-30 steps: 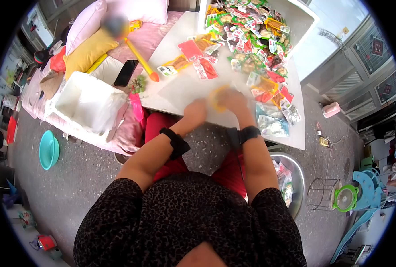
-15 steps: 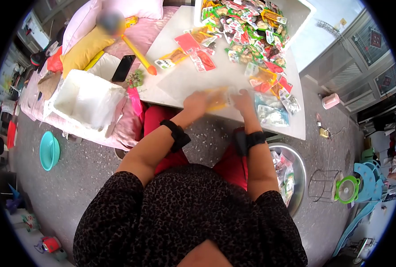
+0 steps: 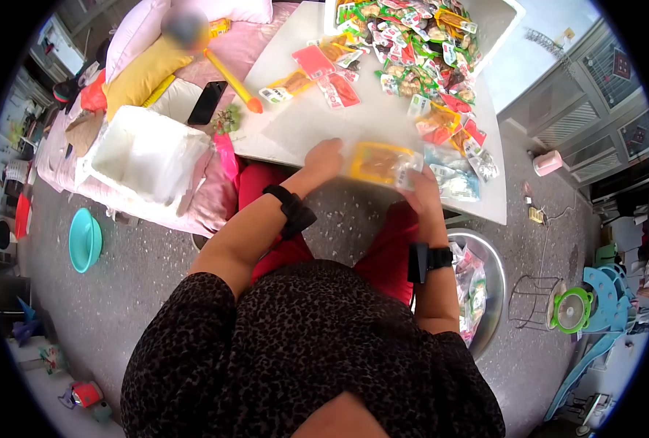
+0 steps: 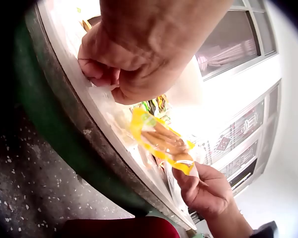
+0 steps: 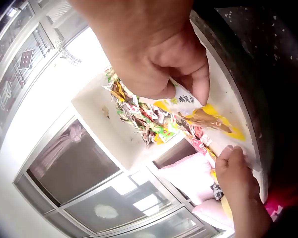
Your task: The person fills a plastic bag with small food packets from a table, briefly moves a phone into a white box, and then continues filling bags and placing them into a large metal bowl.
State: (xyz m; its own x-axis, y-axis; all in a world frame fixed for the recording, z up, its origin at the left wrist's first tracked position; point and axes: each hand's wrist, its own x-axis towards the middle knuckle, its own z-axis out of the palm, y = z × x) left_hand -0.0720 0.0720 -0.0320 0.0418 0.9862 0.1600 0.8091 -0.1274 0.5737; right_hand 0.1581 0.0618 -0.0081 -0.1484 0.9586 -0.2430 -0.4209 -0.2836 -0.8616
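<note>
A yellow-edged clear snack packet (image 3: pixel 374 162) with brown strips inside is tilted over the near edge of the white table (image 3: pixel 295 135). My right hand (image 3: pixel 423 190) pinches its white-labelled end between thumb and fingers, as the right wrist view shows. To the left of the packet, apart from it, is my left hand (image 3: pixel 324 157) with its fingers curled in. A pale sliver shows by the left thumb in the left wrist view. Beside the right hand lie blue-and-white packets (image 3: pixel 452 175). Red and orange packets (image 3: pixel 441 125) lie just beyond them.
A white foam box (image 3: pixel 496 44) at the back spills many colourful packets. More packets (image 3: pixel 331 80) lie left of it. An open white foam box (image 3: pixel 116 171) and a phone (image 3: pixel 207 102) are on the pink bed. A metal basin (image 3: pixel 496 277) with packets stands on the floor.
The yellow-edged packet came between both hands, the left hand at its left end. Now the left hand is apart from it, and the right hand has drawn the packet rightward and nearer.
</note>
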